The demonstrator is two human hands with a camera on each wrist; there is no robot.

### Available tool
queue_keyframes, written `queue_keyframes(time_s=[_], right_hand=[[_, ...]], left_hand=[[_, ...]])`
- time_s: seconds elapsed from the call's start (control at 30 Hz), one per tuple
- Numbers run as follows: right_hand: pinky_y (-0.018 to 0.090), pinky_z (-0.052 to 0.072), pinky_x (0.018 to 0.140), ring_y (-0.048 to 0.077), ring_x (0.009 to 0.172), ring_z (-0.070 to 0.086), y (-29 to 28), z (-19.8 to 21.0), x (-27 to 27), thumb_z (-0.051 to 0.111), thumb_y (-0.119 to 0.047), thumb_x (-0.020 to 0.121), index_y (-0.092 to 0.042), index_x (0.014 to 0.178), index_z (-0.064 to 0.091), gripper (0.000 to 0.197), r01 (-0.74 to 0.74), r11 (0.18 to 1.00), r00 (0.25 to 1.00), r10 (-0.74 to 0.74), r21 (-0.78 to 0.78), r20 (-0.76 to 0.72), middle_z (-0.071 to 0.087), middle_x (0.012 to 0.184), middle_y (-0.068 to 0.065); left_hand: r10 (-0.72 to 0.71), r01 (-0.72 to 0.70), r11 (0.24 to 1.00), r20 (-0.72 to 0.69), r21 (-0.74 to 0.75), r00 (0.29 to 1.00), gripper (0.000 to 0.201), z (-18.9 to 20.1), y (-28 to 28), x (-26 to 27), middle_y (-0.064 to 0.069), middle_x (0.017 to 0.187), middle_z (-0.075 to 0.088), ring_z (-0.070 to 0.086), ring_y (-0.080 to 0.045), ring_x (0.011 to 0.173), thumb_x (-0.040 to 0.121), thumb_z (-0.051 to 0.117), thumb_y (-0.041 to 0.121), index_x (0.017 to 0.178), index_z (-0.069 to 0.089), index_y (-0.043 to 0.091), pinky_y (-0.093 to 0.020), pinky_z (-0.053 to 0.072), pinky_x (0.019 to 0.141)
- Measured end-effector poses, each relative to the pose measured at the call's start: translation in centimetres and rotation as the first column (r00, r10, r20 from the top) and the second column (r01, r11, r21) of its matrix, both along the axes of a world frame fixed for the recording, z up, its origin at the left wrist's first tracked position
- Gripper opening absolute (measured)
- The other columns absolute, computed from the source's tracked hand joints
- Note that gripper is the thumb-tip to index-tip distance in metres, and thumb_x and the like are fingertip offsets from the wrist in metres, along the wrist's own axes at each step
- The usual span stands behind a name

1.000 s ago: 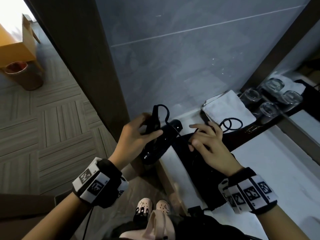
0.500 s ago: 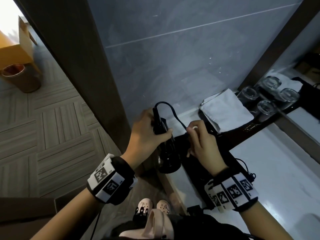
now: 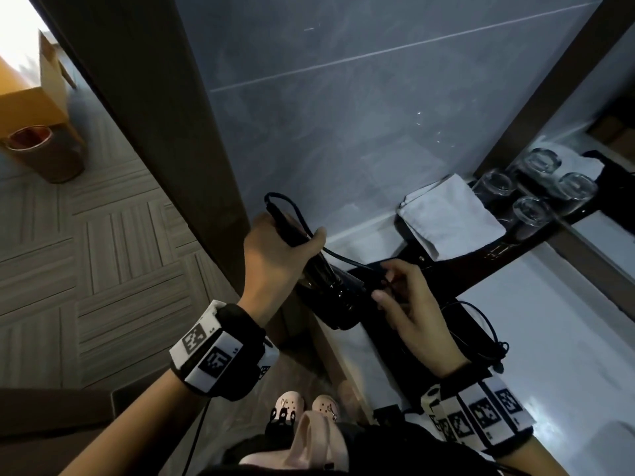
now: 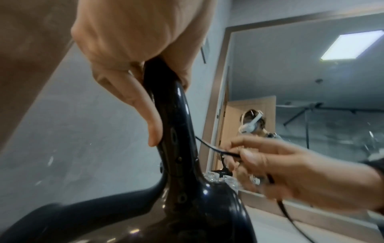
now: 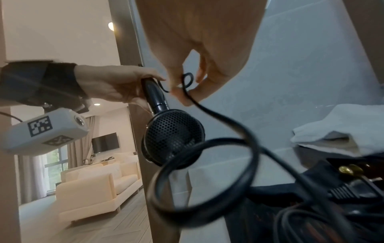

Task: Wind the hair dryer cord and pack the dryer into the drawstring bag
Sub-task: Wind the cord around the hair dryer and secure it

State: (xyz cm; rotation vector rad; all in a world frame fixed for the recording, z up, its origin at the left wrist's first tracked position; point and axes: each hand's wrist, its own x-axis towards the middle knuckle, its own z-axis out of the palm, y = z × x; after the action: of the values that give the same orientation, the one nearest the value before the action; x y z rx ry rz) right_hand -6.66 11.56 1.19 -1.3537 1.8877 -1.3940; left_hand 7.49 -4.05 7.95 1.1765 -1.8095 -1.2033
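Observation:
My left hand (image 3: 278,245) grips the handle of the glossy black hair dryer (image 3: 330,297), holding it upright with its head down at the counter's left edge. Its black cord (image 3: 343,255) loops out of the handle's top and slopes down to my right hand (image 3: 385,283), which pinches it between thumb and fingers. In the right wrist view the cord (image 5: 228,121) hangs in a big loop in front of the dryer's mesh grille (image 5: 172,131). More slack cord and the plug (image 5: 344,190) lie on dark fabric, seemingly the black bag (image 3: 429,324), under my right hand.
A folded white towel (image 3: 450,218) and several upturned glasses (image 3: 529,211) sit on a dark tray (image 3: 481,255) at the back. The white counter (image 3: 567,338) runs right, below a mirror. A dark door frame (image 3: 154,97) stands just left; a bin (image 3: 44,152) is on the floor.
My left hand has swung the dryer head down and lifted its handle. My right hand has drawn the cord away from the towel, and the loose loops now lie by my right wrist.

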Motion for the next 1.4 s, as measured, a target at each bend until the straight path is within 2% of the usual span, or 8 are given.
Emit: queue_keyframes(time_s=[0.2, 0.4, 0.6, 0.7, 0.83, 1.03, 1.27, 1.4], right_hand=[[0.037, 0.053, 0.065, 0.017, 0.09, 0.06, -2.4, 1.6, 2.5, 0.056, -0.072, 0.07, -0.017, 0.132, 0.039, 0.085, 0.08, 0.935, 0.91, 0.072, 0.344, -0.408, 0.046, 0.114, -0.004], [0.032, 0.04, 0.056, 0.028, 0.079, 0.065, -5.4, 2.3, 2.7, 0.046, -0.065, 0.086, -0.017, 0.124, 0.046, 0.061, 0.275, 0.851, 0.713, 0.132, 0.448, -0.689, 0.06, 0.097, 0.003], [0.016, 0.04, 0.053, 0.019, 0.064, 0.059, -4.2, 2.6, -0.8, 0.077, -0.017, 0.073, -0.013, 0.078, 0.053, 0.025, 0.047, 0.974, 0.971, 0.008, 0.223, -0.241, 0.056, 0.064, -0.007], [0.032, 0.053, 0.07, 0.028, 0.076, 0.065, -3.3, 2.2, -2.1, 0.077, -0.006, 0.074, 0.001, 0.088, 0.063, 0.021, 0.015, 0.987, 0.992, 0.005, 0.162, -0.123, 0.067, 0.08, 0.016], [0.016, 0.047, 0.082, 0.004, 0.091, 0.062, -2.1, 2.3, -3.0, 0.065, 0.012, 0.079, -0.002, 0.103, 0.057, 0.029, -0.164, 0.985, 0.975, 0.17, -0.049, 0.141, 0.063, 0.097, 0.009], [0.013, 0.046, 0.063, 0.004, 0.069, 0.058, -2.2, 2.6, -3.0, 0.056, -0.004, 0.085, -0.006, 0.109, 0.053, 0.024, -0.265, 0.954, 0.877, 0.299, -0.142, 0.375, 0.064, 0.097, -0.01], [0.013, 0.04, 0.057, 0.006, 0.059, 0.045, -3.5, 3.8, -0.2, 0.062, -0.042, 0.087, 0.006, 0.126, 0.043, 0.064, -0.285, 0.93, 0.738, 0.368, -0.233, 0.566, 0.056, 0.081, 0.0], [0.021, 0.037, 0.059, 0.006, 0.052, 0.038, -3.7, 4.1, -0.2, 0.035, -0.025, 0.101, -0.009, 0.114, 0.052, 0.027, -0.255, 0.962, 0.826, 0.268, -0.095, 0.496, 0.053, 0.059, -0.008]], left_hand=[[0.026, -0.028, 0.999, 0.049, 0.028, 0.998, 0.042, 0.9, 1.3, -1.3, -0.015, 0.063, 0.068, 0.066, -0.024, 0.053, 0.079, 0.072, 0.033, 0.07, 0.064, -0.007, -0.043, 0.055, 0.059], [-0.061, 0.061, 0.998, 0.034, -0.028, 0.998, 0.038, 1.3, 2.9, -1.8, -0.01, 0.064, 0.067, 0.064, -0.013, 0.056, 0.078, 0.072, 0.036, 0.068, 0.062, 0.001, -0.025, 0.05, 0.053], [-0.517, 0.516, 0.854, 0.001, 0.061, 0.856, 0.033, 2.2, 2.2, 0.4, 0.0, 0.104, 0.056, 0.056, -0.005, 0.098, 0.082, 0.072, 0.025, 0.111, 0.057, 0.021, -0.016, 0.051, 0.081], [-0.535, 0.546, 0.834, 0.127, -0.081, 0.835, 0.022, 2.6, 0.4, 2.3, -0.004, 0.101, 0.06, 0.06, -0.011, 0.095, 0.085, 0.068, 0.018, 0.105, 0.064, 0.012, -0.024, 0.051, 0.083], [-0.522, 0.519, 0.853, 0.096, 0.054, 0.848, 0.014, 1.9, -1.3, 3.9, 0.002, 0.092, 0.068, 0.065, -0.01, 0.086, 0.088, 0.063, 0.022, 0.1, 0.067, 0.016, -0.02, 0.049, 0.078], [-0.478, 0.461, 0.802, -0.055, 0.381, 0.877, 0.047, -0.5, -0.1, 4.0, -0.003, 0.11, 0.066, 0.065, -0.011, 0.097, 0.075, 0.054, 0.052, 0.112, 0.062, 0.024, -0.018, 0.049, 0.073], [-0.349, 0.602, 0.44, -0.491, 0.666, 0.798, 0.039, -1.7, 0.5, 3.9, 0.001, 0.122, 0.066, 0.062, -0.017, 0.113, 0.084, 0.059, 0.051, 0.117, 0.066, 0.03, -0.027, 0.053, 0.085], [-0.202, 0.543, 0.577, -0.538, 0.61, 0.819, 0.047, -2.2, -0.1, 3.9, -0.009, 0.104, 0.071, 0.07, -0.022, 0.092, 0.065, 0.078, 0.023, 0.111, 0.067, 0.021, -0.032, 0.058, 0.068]])
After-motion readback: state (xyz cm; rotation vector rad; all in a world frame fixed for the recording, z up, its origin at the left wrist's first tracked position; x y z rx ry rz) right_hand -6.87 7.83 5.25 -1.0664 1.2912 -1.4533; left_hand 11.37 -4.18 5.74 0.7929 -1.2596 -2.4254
